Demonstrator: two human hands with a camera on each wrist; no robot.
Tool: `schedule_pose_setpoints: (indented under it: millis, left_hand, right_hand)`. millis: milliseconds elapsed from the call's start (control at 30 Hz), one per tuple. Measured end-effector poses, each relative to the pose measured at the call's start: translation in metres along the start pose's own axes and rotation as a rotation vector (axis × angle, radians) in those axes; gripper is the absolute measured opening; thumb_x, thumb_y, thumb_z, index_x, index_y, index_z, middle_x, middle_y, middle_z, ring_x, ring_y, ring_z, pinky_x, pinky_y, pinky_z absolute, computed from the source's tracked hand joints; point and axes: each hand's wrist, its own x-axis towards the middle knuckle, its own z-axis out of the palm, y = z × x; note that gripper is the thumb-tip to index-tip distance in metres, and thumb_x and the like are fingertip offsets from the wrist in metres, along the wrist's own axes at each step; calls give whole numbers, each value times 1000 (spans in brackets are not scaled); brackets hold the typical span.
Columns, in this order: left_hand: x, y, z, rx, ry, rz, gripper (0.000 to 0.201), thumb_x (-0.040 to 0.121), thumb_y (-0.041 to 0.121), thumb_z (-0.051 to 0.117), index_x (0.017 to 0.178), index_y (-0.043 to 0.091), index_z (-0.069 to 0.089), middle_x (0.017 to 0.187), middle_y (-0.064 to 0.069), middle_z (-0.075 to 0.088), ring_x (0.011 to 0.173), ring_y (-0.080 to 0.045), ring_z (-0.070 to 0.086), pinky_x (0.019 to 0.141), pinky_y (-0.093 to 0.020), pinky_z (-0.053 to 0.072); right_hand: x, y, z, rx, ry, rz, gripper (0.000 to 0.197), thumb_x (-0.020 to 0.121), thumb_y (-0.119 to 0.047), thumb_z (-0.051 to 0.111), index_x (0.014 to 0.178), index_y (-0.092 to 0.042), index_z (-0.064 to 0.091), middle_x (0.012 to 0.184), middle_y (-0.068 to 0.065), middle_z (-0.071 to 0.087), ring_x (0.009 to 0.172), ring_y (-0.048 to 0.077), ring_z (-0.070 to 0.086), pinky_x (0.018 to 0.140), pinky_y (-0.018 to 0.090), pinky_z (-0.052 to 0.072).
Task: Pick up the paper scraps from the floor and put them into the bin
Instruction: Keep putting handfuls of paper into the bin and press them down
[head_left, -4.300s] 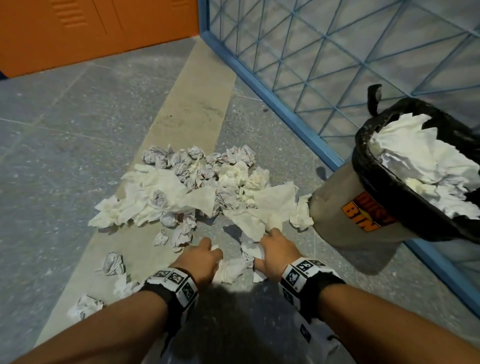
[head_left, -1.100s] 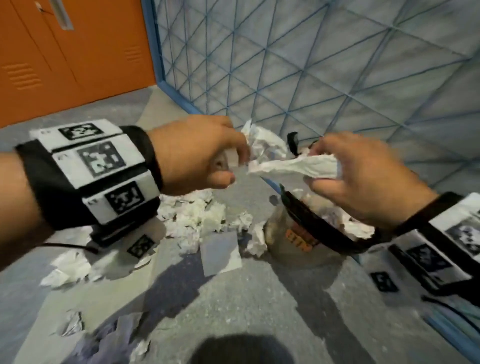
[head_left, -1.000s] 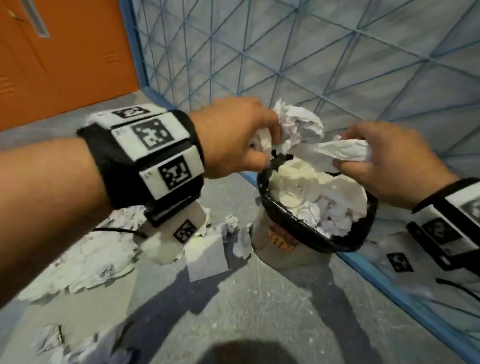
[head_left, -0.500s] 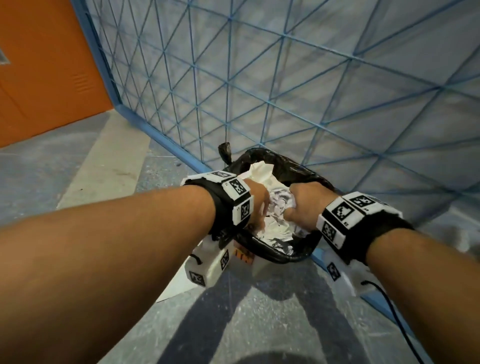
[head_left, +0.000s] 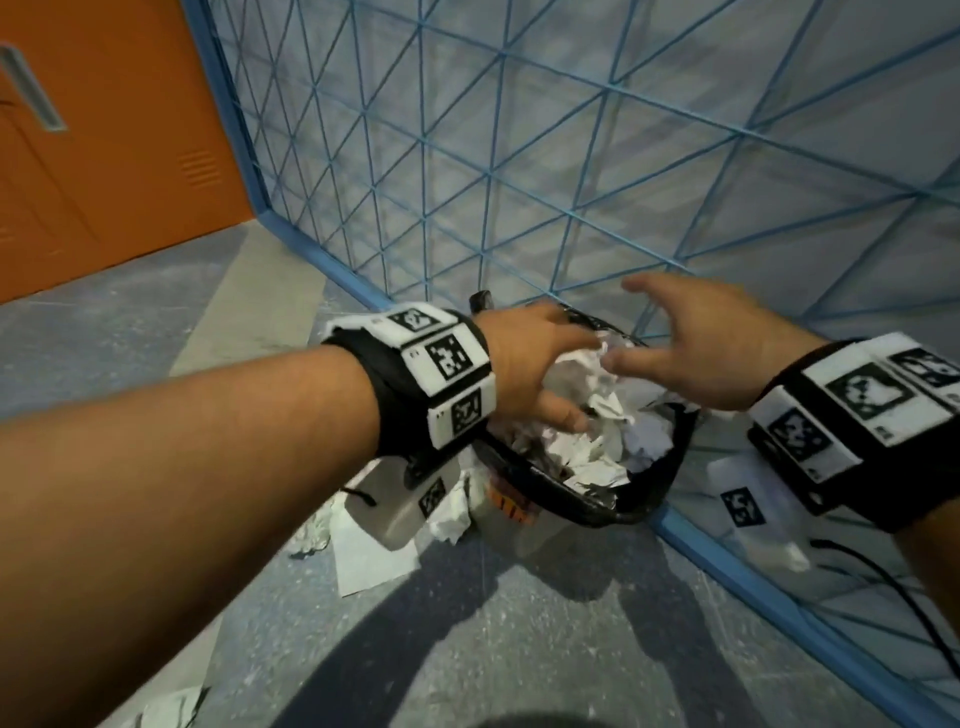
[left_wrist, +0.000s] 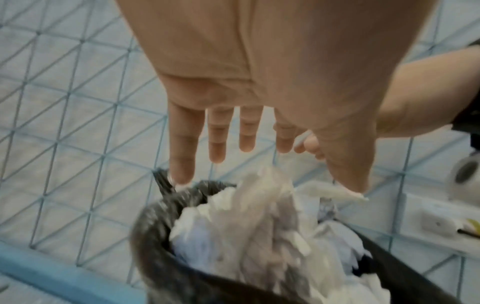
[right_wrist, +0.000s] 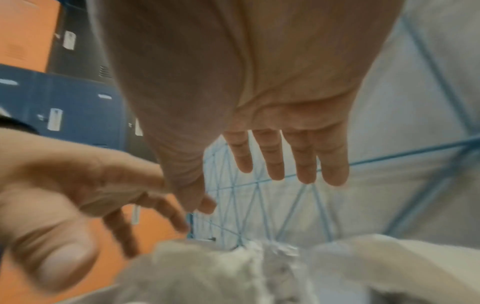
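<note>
The bin (head_left: 597, 512) has a black liner and stands against the blue fence, heaped with white crumpled paper scraps (head_left: 602, 415). My left hand (head_left: 540, 374) hovers just above the heap with straight, spread fingers and holds nothing. My right hand (head_left: 691, 343) is beside it over the far rim, also spread and empty. In the left wrist view the bare palm and fingers (left_wrist: 215, 148) hang over the paper (left_wrist: 259, 236). The right wrist view shows straight fingers (right_wrist: 301, 164) above blurred paper (right_wrist: 233, 273). More scraps (head_left: 447, 519) and a flat sheet (head_left: 374, 556) lie on the floor left of the bin.
A blue wire-mesh fence (head_left: 519, 182) with a blue base rail (head_left: 779, 613) runs right behind the bin. Orange lockers (head_left: 104, 156) stand at the far left. The grey concrete floor (head_left: 519, 649) spreads out in front, with another scrap (head_left: 171, 712) at the lower left.
Both hands carried paper up from the floor pile and pressed it into the bin. They have since let go, lifted a little and spread open.
</note>
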Motion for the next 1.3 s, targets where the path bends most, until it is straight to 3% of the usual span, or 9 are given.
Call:
schedule_pose_setpoints:
  millis: [133, 200, 300, 500, 667, 800, 900, 1100, 1300]
  left_hand:
    - [-47, -43, -16, -65, 178, -65, 60, 80, 54, 61, 132, 27, 45, 130, -1, 51, 117, -21, 51, 95, -32, 42]
    - [-80, -79, -3, -87, 151, -180, 51, 80, 50, 62, 123, 24, 53, 123, -2, 57, 108, -20, 55, 87, -27, 40]
    - [-144, -131, 42, -130, -17, -367, 47, 81, 46, 64, 121, 23, 55, 120, -2, 60, 102, -20, 56, 80, -23, 37]
    - [-286, -200, 153, -132, -370, -616, 58, 80, 49, 62, 130, 24, 46, 128, -9, 52, 117, -28, 52, 95, -32, 45]
    - [-383, -208, 227, -197, -544, -700, 96, 66, 58, 71, 144, 31, 23, 148, -6, 28, 130, -31, 42, 106, -41, 40]
    - [-409, -206, 271, -250, -530, -694, 118, 57, 61, 77, 145, 40, 2, 155, -9, 4, 135, -39, 31, 107, -47, 38]
    - [-401, -192, 289, -305, -479, -665, 108, 60, 47, 79, 140, 46, 7, 155, -7, -4, 130, -41, 36, 101, -48, 44]
    - [-399, -167, 318, -266, -387, -674, 57, 83, 27, 65, 131, 28, 33, 141, -11, 21, 116, -36, 41, 90, -46, 48]
    - [-413, -169, 328, -302, -320, -602, 32, 91, 33, 47, 121, 20, 48, 128, -11, 38, 107, -35, 51, 89, -43, 47]
  right_hand:
    - [-16, -56, 7, 98, 231, -191, 43, 78, -44, 65, 114, -22, 57, 115, 2, 58, 110, 22, 53, 91, 33, 40]
    - [-28, -94, 23, 176, 235, -321, 32, 78, -42, 66, 103, -22, 59, 101, -2, 56, 96, 18, 54, 83, 32, 44]
    - [-41, -151, 72, 179, -27, -474, 35, 80, -46, 63, 108, -26, 55, 103, -9, 49, 92, 10, 49, 82, 27, 40]
    - [-60, -244, 198, -38, -600, -537, 65, 80, -51, 62, 135, -30, 34, 134, 1, 39, 120, 25, 48, 96, 38, 44]
    - [-104, -304, 281, -72, -795, -474, 101, 63, -59, 74, 140, -42, 10, 146, 5, 22, 124, 35, 45, 99, 47, 45]
    - [-131, -336, 328, -8, -808, -345, 111, 54, -67, 74, 136, -47, 2, 149, 4, 11, 126, 41, 41, 102, 51, 42]
    - [-143, -348, 350, 22, -786, -237, 102, 60, -65, 73, 137, -45, 9, 146, 6, 11, 123, 41, 44, 103, 48, 42]
    - [-172, -363, 374, 35, -641, -263, 34, 89, -31, 53, 120, -24, 43, 129, 11, 32, 103, 37, 55, 91, 42, 49]
    - [-172, -364, 373, -51, -682, -449, 29, 92, -25, 42, 115, -13, 54, 117, 15, 47, 101, 38, 57, 85, 39, 48]
